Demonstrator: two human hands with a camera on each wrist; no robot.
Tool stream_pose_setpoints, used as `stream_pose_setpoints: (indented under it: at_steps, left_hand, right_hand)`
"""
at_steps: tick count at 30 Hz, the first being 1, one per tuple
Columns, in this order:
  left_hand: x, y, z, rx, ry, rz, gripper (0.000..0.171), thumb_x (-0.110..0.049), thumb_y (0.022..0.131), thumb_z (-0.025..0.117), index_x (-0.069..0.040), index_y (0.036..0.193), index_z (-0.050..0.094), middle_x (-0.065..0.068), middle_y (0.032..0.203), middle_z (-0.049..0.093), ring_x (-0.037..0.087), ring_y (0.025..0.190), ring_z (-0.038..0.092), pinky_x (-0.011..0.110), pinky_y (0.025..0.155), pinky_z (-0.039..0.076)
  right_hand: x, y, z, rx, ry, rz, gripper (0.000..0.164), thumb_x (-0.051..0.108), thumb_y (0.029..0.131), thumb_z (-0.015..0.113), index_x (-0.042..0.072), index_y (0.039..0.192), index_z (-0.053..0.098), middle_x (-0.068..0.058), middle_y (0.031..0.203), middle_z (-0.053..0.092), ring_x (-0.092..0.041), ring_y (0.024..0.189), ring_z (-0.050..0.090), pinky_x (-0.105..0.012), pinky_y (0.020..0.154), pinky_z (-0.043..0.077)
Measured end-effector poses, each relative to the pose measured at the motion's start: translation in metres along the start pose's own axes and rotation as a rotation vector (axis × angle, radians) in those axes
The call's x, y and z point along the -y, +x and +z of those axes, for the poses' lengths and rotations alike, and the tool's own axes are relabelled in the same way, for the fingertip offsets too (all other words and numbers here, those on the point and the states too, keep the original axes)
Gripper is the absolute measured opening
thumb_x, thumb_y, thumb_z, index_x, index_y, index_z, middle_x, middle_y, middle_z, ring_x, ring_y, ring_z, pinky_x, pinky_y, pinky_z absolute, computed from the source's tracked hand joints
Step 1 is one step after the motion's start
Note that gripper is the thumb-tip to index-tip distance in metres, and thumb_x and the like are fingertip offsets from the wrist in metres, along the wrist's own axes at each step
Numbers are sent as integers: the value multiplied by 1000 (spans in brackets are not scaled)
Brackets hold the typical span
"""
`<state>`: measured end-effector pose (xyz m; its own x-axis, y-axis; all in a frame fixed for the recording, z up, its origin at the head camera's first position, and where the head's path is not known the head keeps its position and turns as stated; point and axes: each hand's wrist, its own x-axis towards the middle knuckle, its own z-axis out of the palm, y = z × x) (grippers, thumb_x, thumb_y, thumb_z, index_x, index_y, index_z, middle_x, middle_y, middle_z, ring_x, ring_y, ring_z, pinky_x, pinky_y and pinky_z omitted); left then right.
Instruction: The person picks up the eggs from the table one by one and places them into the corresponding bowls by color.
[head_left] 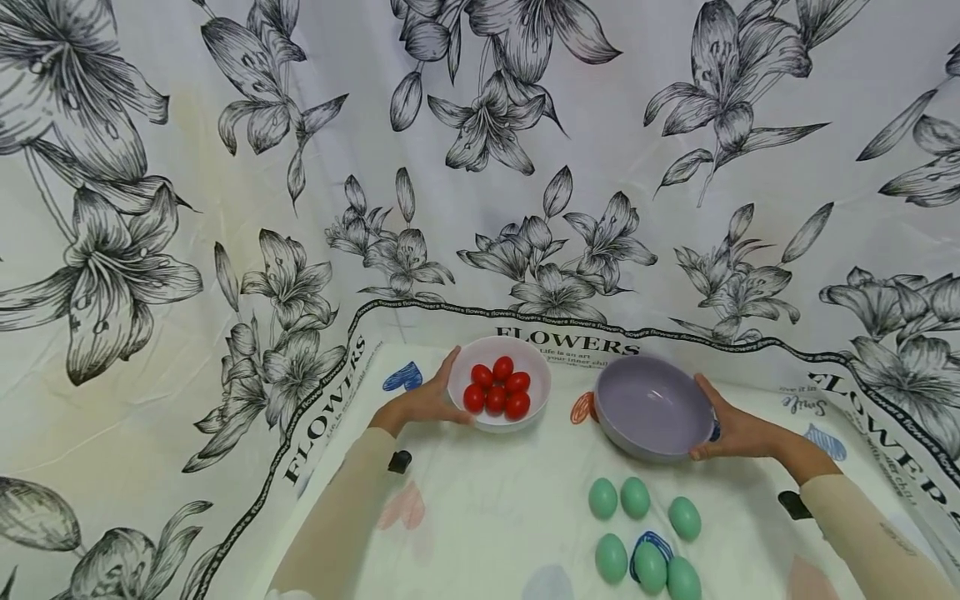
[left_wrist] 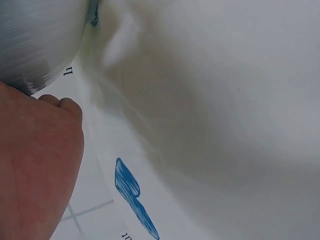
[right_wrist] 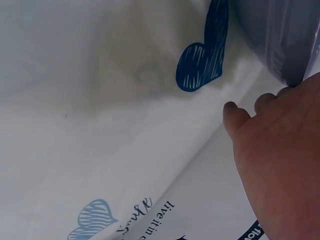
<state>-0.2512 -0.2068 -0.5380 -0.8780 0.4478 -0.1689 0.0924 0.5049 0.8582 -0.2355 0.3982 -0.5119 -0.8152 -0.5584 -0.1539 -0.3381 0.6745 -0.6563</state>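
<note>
At the far side of the table, my left hand (head_left: pixel 426 398) grips the left side of a white bowl (head_left: pixel 542 385), thumb at its near side and fingers round the back. Several glossy red, egg-shaped things like cherry tomatoes (head_left: pixel 495 398) lie inside. To the right, my right hand (head_left: pixel 738 429) holds a purple-grey bowl (head_left: pixel 652 400) by its right side; its inside shows bare. Each wrist view catches only part of a bowl: the white bowl (left_wrist: pixel 40 40) beside the left hand (left_wrist: pixel 37 155), the purple-grey bowl (right_wrist: pixel 285 35) beside the right hand (right_wrist: pixel 280 150).
Several green eggs (head_left: pixel 635 497) lie loose on the tablecloth (head_left: pixel 480 508), nearer me than the purple-grey bowl. The cloth has printed hearts and lettering. A flower-patterned curtain (head_left: pixel 510 208) hangs behind the table and along its left side.
</note>
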Motion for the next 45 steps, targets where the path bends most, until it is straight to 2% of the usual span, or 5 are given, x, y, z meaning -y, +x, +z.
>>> stream_pose_setpoints:
  at_steps: [11, 21, 26, 32, 45]
  left_hand:
    - [-8, 11, 10, 9, -3, 7, 143, -40, 78, 95, -31, 169, -15, 5, 178, 2, 39, 161, 16, 62, 121, 35]
    - [-7, -33, 6, -209, 173, 71, 145, -47, 74, 96, -32, 170, -11, 0, 178, -12, 40, 163, -5, 71, 118, 28]
    - [-59, -50, 52, -395, 172, 223, 107, -45, 88, 87, -37, 170, 18, -8, 177, 17, 25, 164, 10, 65, 122, 29]
    - [-118, -31, 140, -292, 23, 418, 64, -46, 97, 76, -36, 156, 52, -13, 156, 55, 9, 147, 47, 46, 120, 43]
    - [-106, -6, 238, -106, 90, 316, 65, -39, 95, 81, -26, 154, 56, -15, 151, 58, 12, 144, 52, 40, 120, 43]
  right_hand:
    - [-11, -11, 4, -5, 81, 44, 144, 24, 81, 91, 3, 162, -26, -46, 164, -9, -73, 144, 15, -82, 107, 31]
    - [-3, 21, 21, 18, 137, 109, 149, 31, 78, 95, 12, 164, -25, -36, 170, -8, -63, 152, 14, -79, 116, 26]
    - [0, 20, 13, 21, 175, 152, 151, 34, 77, 96, 13, 164, -25, -34, 170, -9, -61, 153, 13, -78, 117, 24]
    - [-3, 9, 1, 14, 173, 175, 152, 33, 77, 96, 13, 163, -27, -37, 169, -6, -62, 152, 15, -78, 118, 24]
    - [-5, 12, 2, 29, 153, 188, 152, 37, 78, 95, 12, 162, -29, -39, 168, -3, -63, 151, 18, -77, 119, 23]
